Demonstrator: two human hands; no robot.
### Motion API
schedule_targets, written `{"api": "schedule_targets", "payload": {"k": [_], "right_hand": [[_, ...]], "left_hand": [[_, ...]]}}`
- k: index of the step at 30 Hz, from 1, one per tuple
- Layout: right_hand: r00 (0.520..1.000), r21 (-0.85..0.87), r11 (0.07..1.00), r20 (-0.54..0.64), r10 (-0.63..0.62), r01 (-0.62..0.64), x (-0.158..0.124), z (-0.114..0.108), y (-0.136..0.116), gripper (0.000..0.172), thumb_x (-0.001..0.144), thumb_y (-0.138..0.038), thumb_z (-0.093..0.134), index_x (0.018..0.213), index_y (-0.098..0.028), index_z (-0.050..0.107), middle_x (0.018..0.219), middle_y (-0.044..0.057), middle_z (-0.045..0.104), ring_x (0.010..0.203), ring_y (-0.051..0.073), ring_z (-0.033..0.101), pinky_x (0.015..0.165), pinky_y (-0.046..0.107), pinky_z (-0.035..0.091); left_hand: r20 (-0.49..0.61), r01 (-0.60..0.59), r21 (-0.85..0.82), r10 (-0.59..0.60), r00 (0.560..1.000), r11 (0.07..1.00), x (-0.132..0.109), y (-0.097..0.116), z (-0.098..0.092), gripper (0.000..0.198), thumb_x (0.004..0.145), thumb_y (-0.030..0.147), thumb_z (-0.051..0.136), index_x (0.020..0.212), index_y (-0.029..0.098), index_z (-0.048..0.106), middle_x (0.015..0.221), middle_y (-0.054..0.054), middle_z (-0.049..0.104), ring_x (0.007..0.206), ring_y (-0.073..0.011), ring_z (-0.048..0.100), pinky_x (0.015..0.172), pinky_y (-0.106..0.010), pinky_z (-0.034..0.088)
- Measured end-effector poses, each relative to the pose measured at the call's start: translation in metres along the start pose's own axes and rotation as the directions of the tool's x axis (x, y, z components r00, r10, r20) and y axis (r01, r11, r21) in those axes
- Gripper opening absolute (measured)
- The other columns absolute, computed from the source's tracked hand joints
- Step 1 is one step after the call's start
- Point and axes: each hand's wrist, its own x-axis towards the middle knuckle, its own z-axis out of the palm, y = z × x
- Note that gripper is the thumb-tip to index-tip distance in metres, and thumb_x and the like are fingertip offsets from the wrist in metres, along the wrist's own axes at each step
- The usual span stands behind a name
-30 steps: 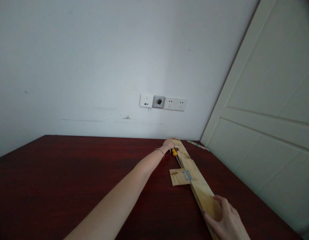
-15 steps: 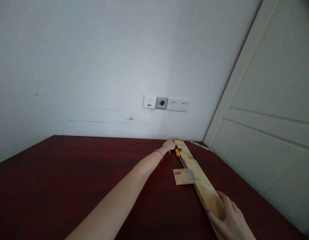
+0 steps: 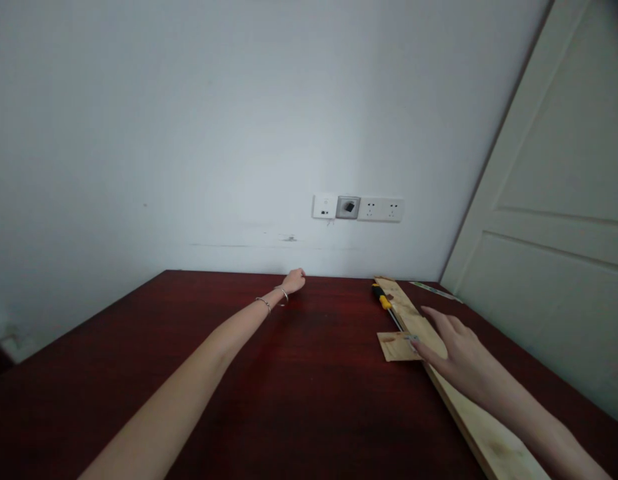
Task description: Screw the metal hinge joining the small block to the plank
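Note:
A long pale wooden plank (image 3: 481,433) lies on the dark red table (image 3: 309,400), running from the far right corner toward me. A small wooden piece (image 3: 395,347) is joined to its left side by a metal hinge (image 3: 411,339). A screwdriver with a yellow handle (image 3: 383,299) lies along the plank's far left edge. My right hand (image 3: 451,350) rests flat on the plank beside the hinge, fingers spread. My left hand (image 3: 294,281) is stretched out to the table's far edge, well left of the plank, fingers curled in, with nothing visible in it.
A white wall with a row of sockets (image 3: 357,208) stands behind the table. A white panelled door (image 3: 553,220) runs along the right side. A thin flat strip (image 3: 433,290) lies at the far right corner of the table.
My left hand left the plank's far end and moved left along the table's far edge. My right hand slid up the plank from its near end to the hinge. The view panned left.

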Motion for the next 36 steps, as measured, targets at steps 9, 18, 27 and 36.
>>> {"api": "schedule_targets", "payload": {"k": [9, 18, 27, 36], "right_hand": [[0.865, 0.188, 0.973, 0.456, -0.209, 0.136, 0.097, 0.077, -0.112, 0.072, 0.085, -0.045, 0.05, 0.144, -0.007, 0.032, 0.14, 0.023, 0.046, 0.13, 0.035, 0.044, 0.105, 0.045, 0.035], [0.835, 0.155, 0.987, 0.537, -0.123, 0.046, 0.101, 0.16, -0.136, 0.076, 0.088, -0.056, 0.042, 0.143, -0.004, 0.034, 0.15, 0.024, 0.033, 0.14, 0.036, 0.029, 0.109, 0.047, 0.029], [0.874, 0.086, 0.996, 0.486, -0.019, -0.026, 0.077, 0.18, -0.125, 0.066, 0.093, -0.053, 0.032, 0.142, -0.008, 0.037, 0.152, 0.019, 0.032, 0.143, 0.032, 0.024, 0.113, 0.051, 0.019], [0.894, 0.08, 0.996, 0.448, -0.009, -0.03, 0.073, 0.176, -0.126, 0.058, 0.095, -0.047, 0.031, 0.139, -0.011, 0.043, 0.152, 0.015, 0.036, 0.142, 0.029, 0.027, 0.114, 0.045, 0.019]], "left_hand": [[-0.1, 0.083, 0.108, -0.073, 0.992, 0.991, -0.069, -0.101, -0.07, 0.035, 0.076, 0.002, 0.047, 0.104, 0.013, 0.065, 0.107, -0.009, 0.066, 0.101, -0.0183, 0.059, 0.091, -0.026, 0.043], [-0.126, 0.181, 0.209, -0.157, 0.98, 0.961, -0.13, -0.134, -0.077, 0.028, 0.088, 0.017, 0.043, 0.11, 0.012, 0.06, 0.114, -0.013, 0.06, 0.109, -0.0215, 0.053, 0.097, -0.029, 0.038], [-0.196, 0.355, 0.246, -0.312, 0.93, 0.902, -0.127, -0.12, -0.051, 0.037, 0.092, 0.033, 0.038, 0.115, 0.011, 0.057, 0.121, -0.018, 0.055, 0.114, -0.0309, 0.05, 0.09, -0.038, 0.04], [-0.215, 0.364, 0.322, -0.307, 0.927, 0.874, -0.129, -0.11, -0.04, 0.039, 0.092, 0.033, 0.038, 0.119, 0.009, 0.054, 0.124, -0.02, 0.051, 0.118, -0.0312, 0.046, 0.096, -0.039, 0.036]]}}
